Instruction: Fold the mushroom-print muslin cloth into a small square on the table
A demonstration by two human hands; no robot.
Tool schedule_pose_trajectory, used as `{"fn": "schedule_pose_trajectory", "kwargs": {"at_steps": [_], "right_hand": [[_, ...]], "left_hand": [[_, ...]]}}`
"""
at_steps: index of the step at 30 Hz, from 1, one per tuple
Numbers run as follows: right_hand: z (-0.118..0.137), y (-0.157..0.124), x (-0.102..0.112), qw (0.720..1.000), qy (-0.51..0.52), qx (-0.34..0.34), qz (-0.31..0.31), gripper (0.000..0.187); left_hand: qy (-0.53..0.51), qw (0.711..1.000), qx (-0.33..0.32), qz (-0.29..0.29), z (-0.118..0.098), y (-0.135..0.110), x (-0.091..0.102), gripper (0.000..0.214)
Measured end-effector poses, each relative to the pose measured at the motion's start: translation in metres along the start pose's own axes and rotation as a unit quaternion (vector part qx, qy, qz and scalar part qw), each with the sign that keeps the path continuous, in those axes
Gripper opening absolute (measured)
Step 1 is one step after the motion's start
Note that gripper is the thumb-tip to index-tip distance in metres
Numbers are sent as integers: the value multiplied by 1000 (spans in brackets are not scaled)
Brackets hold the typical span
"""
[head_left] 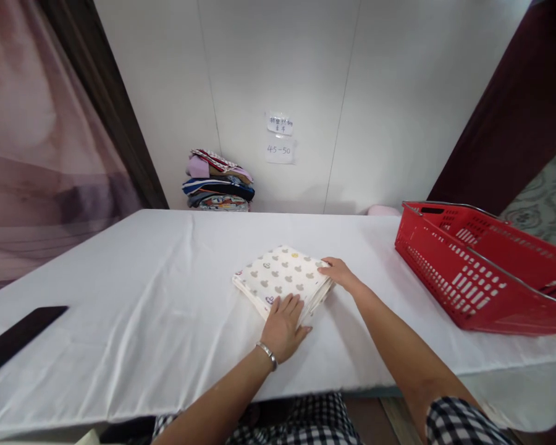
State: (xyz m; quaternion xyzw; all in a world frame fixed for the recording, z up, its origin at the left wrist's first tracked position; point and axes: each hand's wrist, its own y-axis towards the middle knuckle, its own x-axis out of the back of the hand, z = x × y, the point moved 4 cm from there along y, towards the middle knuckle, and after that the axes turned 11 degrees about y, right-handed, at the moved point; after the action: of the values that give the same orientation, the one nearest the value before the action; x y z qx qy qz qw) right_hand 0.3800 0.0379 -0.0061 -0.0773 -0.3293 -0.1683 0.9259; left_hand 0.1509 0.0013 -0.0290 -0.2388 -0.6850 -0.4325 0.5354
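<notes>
A folded white cloth [278, 275] printed with small grey shapes and a few coloured ones lies in several layers on the table. Its corners point left, right, away from me and toward me. My left hand [283, 327], with a silver bracelet at the wrist, rests on the near edge with its fingers stretched flat over the fabric. At the right corner, my right hand [340, 273] has its fingers closed around the layers. Parts of its fingers are hidden by the cloth and the hand itself.
A white, slightly wrinkled tablecloth [134, 321] covers the table. To the right stands a red plastic basket [445, 266] with metal handles. A stack of folded clothes [220, 185] sits at the back by the wall. A dark flat object [23, 337] lies at left.
</notes>
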Motion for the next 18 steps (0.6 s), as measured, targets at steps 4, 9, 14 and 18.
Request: {"fn": "schedule_pose_trajectory", "kwargs": {"at_steps": [4,9,14,18], "right_hand": [[-22,-2,-3,1000,8,-12,-14,28],[-35,-7,-12,1000,21,-5,4,29],[-33,-4,-6,999,31,-9,11,34],[-19,-30,-15,1000,20,-15,4,38]], "left_hand": [[15,999,-21,22,-4,-4,-8,55],[36,998,-33,29,-4,-7,-9,57],[46,998,-47,23,-7,-5,-10,56],[59,995,-74,15,33,-18,-7,55]]}}
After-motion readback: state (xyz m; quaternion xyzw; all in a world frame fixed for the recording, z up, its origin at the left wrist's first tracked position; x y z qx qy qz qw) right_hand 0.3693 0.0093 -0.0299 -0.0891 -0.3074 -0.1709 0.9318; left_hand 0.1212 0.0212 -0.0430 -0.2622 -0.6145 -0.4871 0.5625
